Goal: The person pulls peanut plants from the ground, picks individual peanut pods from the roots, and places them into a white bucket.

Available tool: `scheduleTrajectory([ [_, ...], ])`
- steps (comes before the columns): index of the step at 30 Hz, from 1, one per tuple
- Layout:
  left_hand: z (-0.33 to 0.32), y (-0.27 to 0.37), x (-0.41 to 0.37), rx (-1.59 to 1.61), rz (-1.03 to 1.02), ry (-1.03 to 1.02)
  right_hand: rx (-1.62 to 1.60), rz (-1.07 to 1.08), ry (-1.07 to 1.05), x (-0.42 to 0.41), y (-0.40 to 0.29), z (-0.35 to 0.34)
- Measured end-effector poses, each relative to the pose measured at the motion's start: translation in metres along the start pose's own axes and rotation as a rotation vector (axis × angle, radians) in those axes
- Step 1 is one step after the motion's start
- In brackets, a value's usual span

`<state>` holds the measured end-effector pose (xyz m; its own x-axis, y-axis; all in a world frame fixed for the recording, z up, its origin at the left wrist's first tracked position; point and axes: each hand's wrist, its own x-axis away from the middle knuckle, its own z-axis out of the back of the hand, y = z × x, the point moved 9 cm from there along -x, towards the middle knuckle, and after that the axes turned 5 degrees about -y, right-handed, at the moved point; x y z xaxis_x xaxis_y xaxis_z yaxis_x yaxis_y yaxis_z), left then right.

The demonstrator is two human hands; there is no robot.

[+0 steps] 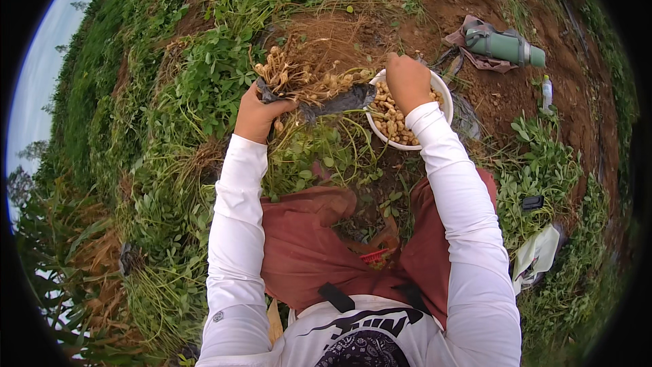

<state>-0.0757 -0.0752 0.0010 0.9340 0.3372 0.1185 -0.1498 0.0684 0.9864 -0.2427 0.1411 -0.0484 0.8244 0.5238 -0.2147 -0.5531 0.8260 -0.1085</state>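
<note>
My left hand (262, 114) grips a bunch of uprooted peanut plants (280, 74), roots and pods upward, leafy stems hanging below. A torn strip of black plastic film (341, 101) is caught across the bunch and runs towards the bowl. Pale pods cling among the roots. To the right, a white round bowl (447, 94) holds many loose peanut pods (389, 117). My right hand (409, 81) is above the bowl, its fingers curled in near the far rim. Whether anything is inside those fingers is hidden by the back of the hand.
A green thermos flask (501, 45) with grey straps lies on a brownish cloth at the upper right. Near it is a small clear bottle (547, 93). A dark phone-like object (533, 203) and a pale plastic bag (537, 255) rest on cut plants. Heaped peanut foliage (168, 163) fills the left.
</note>
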Motion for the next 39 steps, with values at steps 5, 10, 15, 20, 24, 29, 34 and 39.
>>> scheduleTrajectory([
  [5, -0.005, 0.004, 0.008, 0.002, -0.007, -0.023, -0.027, -0.029, 0.053, -0.006, 0.007, 0.008],
  [10, -0.014, 0.012, 0.017, 0.032, -0.013, -0.04, -0.123, -0.051, 0.094, -0.009, 0.012, 0.02],
  [15, -0.027, 0.025, 0.028, -0.037, -0.006, -0.069, -0.16, -0.057, 0.071, -0.012, 0.018, 0.023],
  [20, -0.026, 0.024, 0.034, -0.079, -0.001, -0.049, -0.271, 0.048, 0.056, -0.02, 0.022, 0.007],
  [24, 0.022, 0.007, 0.031, 0.002, 0.018, 0.023, -0.683, 0.241, -0.401, -0.021, 0.035, 0.0],
  [29, 0.122, -0.018, 0.033, 0.142, -0.001, 0.271, -1.067, -0.353, -0.261, 0.004, 0.154, 0.045],
  [34, 0.104, -0.032, 0.022, 0.118, 0.054, 0.166, -0.883, 0.021, -0.343, 0.001, 0.086, 0.002],
  [39, 0.054, -0.004, 0.018, 0.014, -0.005, -0.016, -0.091, 0.036, -0.16, 0.014, 0.038, -0.011],
])
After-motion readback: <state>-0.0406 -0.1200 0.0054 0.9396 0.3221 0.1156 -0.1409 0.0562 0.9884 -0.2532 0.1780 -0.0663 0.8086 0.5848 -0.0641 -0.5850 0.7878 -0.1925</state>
